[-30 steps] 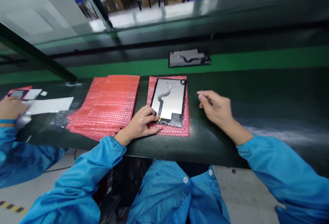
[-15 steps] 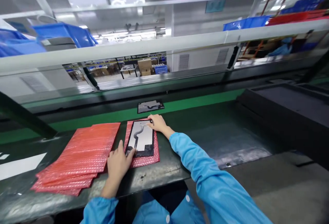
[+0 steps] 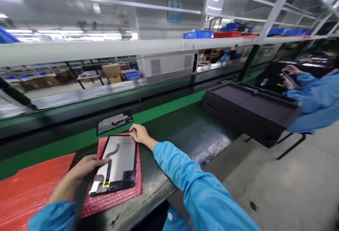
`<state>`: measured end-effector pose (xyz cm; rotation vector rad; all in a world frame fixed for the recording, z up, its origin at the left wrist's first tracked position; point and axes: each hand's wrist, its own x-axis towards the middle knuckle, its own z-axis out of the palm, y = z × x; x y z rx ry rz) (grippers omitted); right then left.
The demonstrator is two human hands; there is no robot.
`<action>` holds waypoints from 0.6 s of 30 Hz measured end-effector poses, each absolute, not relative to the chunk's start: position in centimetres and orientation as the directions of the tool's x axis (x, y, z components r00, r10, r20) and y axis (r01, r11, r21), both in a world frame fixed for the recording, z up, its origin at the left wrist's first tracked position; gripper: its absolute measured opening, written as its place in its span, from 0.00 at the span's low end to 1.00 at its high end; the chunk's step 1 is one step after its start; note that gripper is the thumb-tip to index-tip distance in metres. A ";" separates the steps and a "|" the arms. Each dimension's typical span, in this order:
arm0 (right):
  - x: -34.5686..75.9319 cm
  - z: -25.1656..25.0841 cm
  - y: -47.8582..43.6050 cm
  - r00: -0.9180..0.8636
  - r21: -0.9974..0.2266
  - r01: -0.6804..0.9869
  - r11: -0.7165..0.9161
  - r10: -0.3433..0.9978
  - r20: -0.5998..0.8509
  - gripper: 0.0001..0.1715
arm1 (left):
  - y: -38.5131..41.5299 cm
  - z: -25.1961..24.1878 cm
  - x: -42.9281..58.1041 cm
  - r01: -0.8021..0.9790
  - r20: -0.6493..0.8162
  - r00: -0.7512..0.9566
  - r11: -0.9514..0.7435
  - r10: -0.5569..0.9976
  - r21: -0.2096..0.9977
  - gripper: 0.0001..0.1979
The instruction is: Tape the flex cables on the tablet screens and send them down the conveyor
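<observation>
Touched flat, silver-backed, black-bordered panel (image 3: pixel 122 164) atop red bubble-wrap pouch (image 3: pixel 139 181) with left hand (image 3: pixel 84 167), thumb over left edge, and right hand (image 3: pixel 139 133) at top-right corner; could not tell either grip. Required light edge pressure, sparing dark ribbon cable (image 3: pixel 108 171).

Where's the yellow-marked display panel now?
Left of centre in the head view, the display panel is over red bubble wrap, left hand at its left edge, right hand near its far right corner.
</observation>
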<state>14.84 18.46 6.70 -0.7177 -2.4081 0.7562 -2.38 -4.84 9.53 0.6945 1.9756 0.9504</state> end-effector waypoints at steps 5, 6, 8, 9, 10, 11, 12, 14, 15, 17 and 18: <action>18.3 7.0 21.4 -0.530 -0.705 0.358 0.612 0.755 0.386 0.08 | -2.8 13.2 -2.9 -0.056 -0.269 -0.513 0.281 0.815 0.958 0.27; 18.5 6.6 23.1 -0.476 -0.701 0.354 0.619 0.765 0.434 0.09 | -1.8 13.7 -4.2 -0.066 -0.257 -0.529 0.263 0.809 0.963 0.26; 18.0 5.4 26.9 -0.449 -0.683 0.325 0.655 0.742 0.498 0.13 | -0.2 14.5 -8.3 -0.083 -0.240 -0.592 0.238 0.769 0.968 0.27; 17.6 4.7 28.4 -0.479 -0.667 0.304 0.680 0.714 0.510 0.16 | 0.2 14.8 -10.7 -0.089 -0.225 -0.630 0.219 0.744 0.972 0.27; 17.2 4.2 29.5 -0.501 -0.661 0.304 0.686 0.705 0.502 0.17 | 0.3 15.1 -13.2 -0.089 -0.207 -0.673 0.200 0.710 0.976 0.26; 17.0 3.8 30.1 -0.521 -0.650 0.300 0.698 0.691 0.501 0.18 | 0.0 15.3 -15.5 -0.085 -0.185 -0.720 0.179 0.668 0.980 0.25; 16.9 3.5 30.3 -0.537 -0.640 0.300 0.708 0.680 0.500 0.18 | -0.3 15.5 -17.7 -0.078 -0.162 -0.772 0.161 0.615 0.984 0.24; 17.0 3.5 29.8 -0.545 -0.624 0.303 0.720 0.669 0.506 0.18 | -1.2 15.5 -21.5 -0.060 -0.123 -0.870 0.144 0.478 0.988 0.20; 17.0 3.6 29.5 -0.543 -0.621 0.306 0.722 0.668 0.509 0.18 | -1.6 15.3 -23.1 -0.052 -0.107 -0.910 0.148 0.401 0.988 0.18; 16.9 3.9 29.2 -0.535 -0.622 0.316 0.716 0.676 0.506 0.18 | -2.1 14.5 -25.5 -0.033 -0.080 -0.964 0.182 0.254 0.983 0.14; 16.9 4.0 29.2 -0.533 -0.623 0.323 0.713 0.681 0.502 0.18 | -2.3 14.0 -26.3 -0.024 -0.065 -0.980 0.210 0.190 0.977 0.13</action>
